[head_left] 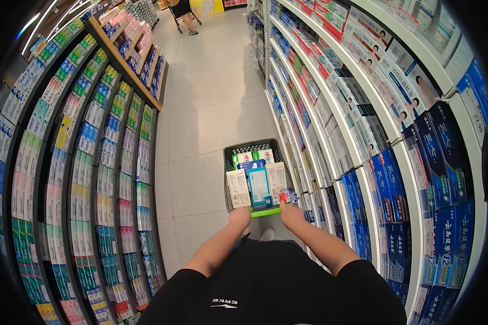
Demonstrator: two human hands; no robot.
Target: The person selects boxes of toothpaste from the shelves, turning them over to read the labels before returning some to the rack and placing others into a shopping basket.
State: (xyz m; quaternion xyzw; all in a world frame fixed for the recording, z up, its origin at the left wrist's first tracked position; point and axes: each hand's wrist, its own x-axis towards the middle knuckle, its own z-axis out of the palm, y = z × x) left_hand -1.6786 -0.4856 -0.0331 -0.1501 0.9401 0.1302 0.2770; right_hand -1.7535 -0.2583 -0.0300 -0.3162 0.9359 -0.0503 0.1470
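A dark shopping basket (227, 162) with a green handle (264, 212) stands in front of me on the aisle floor. My left hand (239, 218) is closed round the handle's left end. At its right end, my right hand (291, 214) grips the handle too. A small red-and-blue package (283, 198) shows right by the right hand's fingers; whether they touch it I cannot tell. Inside the basket, a teal box (259, 181) stands between two cream boxes, the left cream box (238, 188) and the right cream box (277, 177). Green-and-white packages (263, 156) lie behind them.
Dark shelves (70, 179) of toothpaste boxes line the left side. White shelves (374, 179) with boxed goods run close along the right. Tiled floor (200, 124) stretches ahead between them. Far down the aisle a person (186, 15) stands by a cart.
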